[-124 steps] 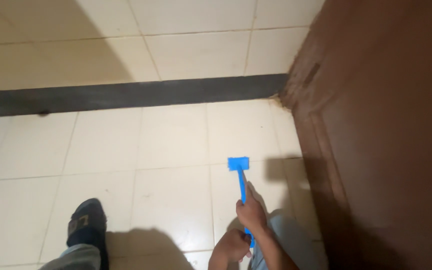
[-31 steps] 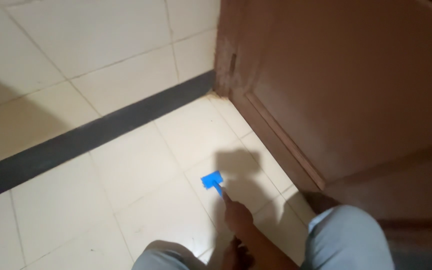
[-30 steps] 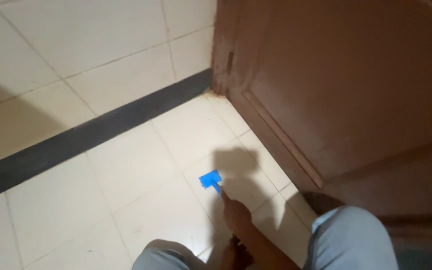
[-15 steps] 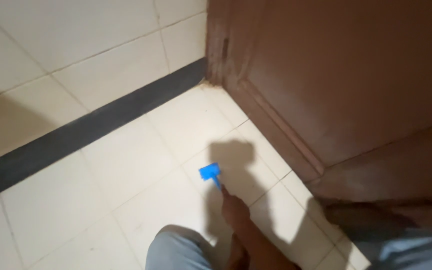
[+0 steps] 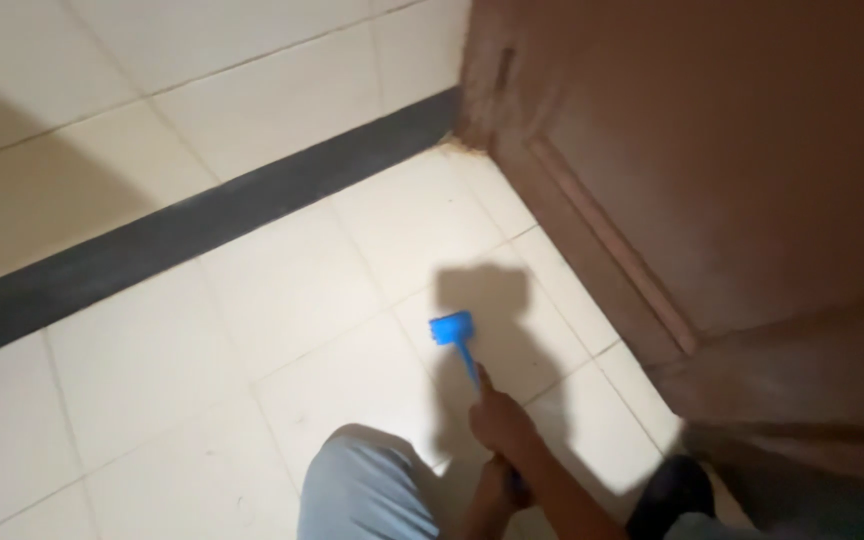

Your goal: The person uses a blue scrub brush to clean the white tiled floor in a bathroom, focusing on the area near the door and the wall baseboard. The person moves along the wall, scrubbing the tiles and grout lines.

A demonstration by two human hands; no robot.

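Note:
A blue long-handled tool has its small rectangular head (image 5: pixel 452 328) resting on a cream floor tile (image 5: pixel 282 290), close to a brown wooden door (image 5: pixel 712 170). My right hand (image 5: pixel 498 418) grips the handle a short way behind the head. My left hand (image 5: pixel 492 492) sits lower on the same handle, close to my body and partly hidden by my right forearm. The tool and hands cast a dark shadow on the tile just beyond the head.
My knee in grey trousers (image 5: pixel 367 490) is bent at the bottom of the view, and a dark shoe (image 5: pixel 672 495) shows near the door's foot. A black tile strip (image 5: pixel 202 225) runs along the base of the cream tiled wall (image 5: pixel 182 70) to the door corner.
The view has swung towards the door corner. The tool head has stayed on the tile beside the door while my grey-trousered knee has come in at bottom left. Both hands keep hold of the handle.

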